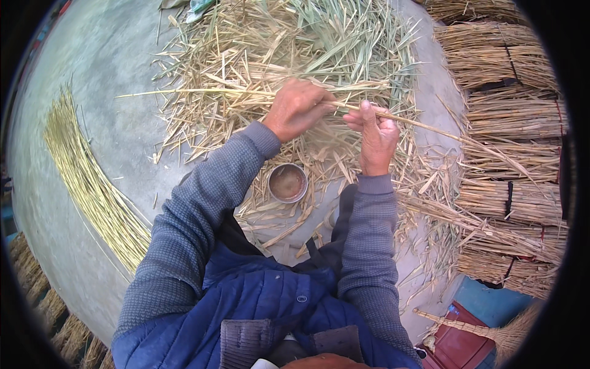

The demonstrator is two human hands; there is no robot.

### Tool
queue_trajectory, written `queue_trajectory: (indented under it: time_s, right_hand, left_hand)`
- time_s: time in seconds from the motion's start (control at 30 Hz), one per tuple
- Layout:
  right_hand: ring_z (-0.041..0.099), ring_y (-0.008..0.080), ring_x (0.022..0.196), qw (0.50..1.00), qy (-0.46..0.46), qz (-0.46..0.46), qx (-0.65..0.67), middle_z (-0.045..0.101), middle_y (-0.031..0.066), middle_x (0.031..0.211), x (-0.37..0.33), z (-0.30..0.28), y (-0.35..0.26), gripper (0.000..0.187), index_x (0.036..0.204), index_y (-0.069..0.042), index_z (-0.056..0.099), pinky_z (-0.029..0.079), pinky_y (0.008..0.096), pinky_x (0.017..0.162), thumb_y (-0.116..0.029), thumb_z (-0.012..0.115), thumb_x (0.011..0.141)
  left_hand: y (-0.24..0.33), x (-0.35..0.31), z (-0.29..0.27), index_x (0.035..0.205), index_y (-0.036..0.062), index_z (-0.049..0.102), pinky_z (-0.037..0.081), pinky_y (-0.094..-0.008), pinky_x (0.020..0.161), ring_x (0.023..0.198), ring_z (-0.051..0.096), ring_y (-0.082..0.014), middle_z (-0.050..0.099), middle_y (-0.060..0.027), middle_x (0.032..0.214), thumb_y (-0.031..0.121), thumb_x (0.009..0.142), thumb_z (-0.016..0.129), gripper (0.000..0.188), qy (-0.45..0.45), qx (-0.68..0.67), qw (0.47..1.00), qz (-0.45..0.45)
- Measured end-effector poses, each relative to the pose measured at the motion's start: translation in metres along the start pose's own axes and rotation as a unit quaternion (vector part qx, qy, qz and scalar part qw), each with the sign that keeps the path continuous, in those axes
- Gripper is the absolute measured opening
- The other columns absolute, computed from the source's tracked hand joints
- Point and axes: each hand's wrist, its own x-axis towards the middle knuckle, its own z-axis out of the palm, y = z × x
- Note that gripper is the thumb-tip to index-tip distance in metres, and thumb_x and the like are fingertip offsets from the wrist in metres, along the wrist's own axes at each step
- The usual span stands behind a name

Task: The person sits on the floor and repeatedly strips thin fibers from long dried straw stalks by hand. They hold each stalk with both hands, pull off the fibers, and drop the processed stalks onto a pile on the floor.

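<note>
A long dry reed stalk [430,127] stretches nearly level across the view, its thin end to the left and its leafy end to the right. My left hand [298,109] is closed round it, back of the hand up. Just to the right, my right hand [376,136] pinches the same stalk between thumb and fingers, palm turned up. Beneath both hands spreads a heap of stripped leaves and husks [246,61], tan with pale green at the far right. A small round bowl [287,183] with a brownish inside stands below my left hand.
Pale peeled stalks [92,178] lie in a long bunch on the concrete floor [123,55] at left. Tied reed bundles [504,117] line the right side, with loose leafy stalks [467,224] nearby. A hand broom [473,329] rests over a dark red object [458,344] at lower right.
</note>
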Motion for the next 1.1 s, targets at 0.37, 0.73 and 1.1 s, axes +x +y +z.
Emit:
queue_trajectory:
  time_s: [0.37,0.73,1.1]
  right_hand:
    - [0.072,0.0191,0.074,1.0,-0.01,0.007,0.005,0.07,0.0159,0.085,-0.005,-0.004,0.006,0.031,0.1,0.003,0.059,0.058,0.0257,0.065,-0.027,0.068,0.097]
    - [0.072,0.0193,0.073,0.997,0.063,0.017,-0.026,0.07,0.0138,0.086,0.006,-0.036,0.01,0.029,0.097,0.001,0.061,0.058,0.0244,0.064,-0.026,0.07,0.095]
    - [0.067,0.0122,0.07,0.994,0.076,0.078,-0.025,0.068,0.0089,0.082,0.015,-0.036,0.003,0.034,0.097,0.0,0.062,0.055,0.0215,0.063,-0.033,0.07,0.095]
  left_hand:
    - [0.007,-0.003,0.001,0.087,0.0063,0.072,0.049,-0.0295,0.066,0.071,0.062,-0.0138,0.069,-0.0027,0.079,0.013,0.08,0.082,0.014,0.03,-0.115,0.986,-0.116]
    - [-0.055,0.013,-0.093,0.095,0.0051,0.067,0.054,-0.0252,0.068,0.073,0.066,-0.0103,0.074,-0.0066,0.091,0.016,0.09,0.074,0.014,0.147,-0.263,0.914,-0.271]
    - [-0.05,-0.015,-0.025,0.09,0.0103,0.073,0.045,-0.0392,0.078,0.08,0.058,-0.0225,0.067,-0.0054,0.079,0.036,0.084,0.074,0.026,-0.142,-0.019,0.984,-0.101]
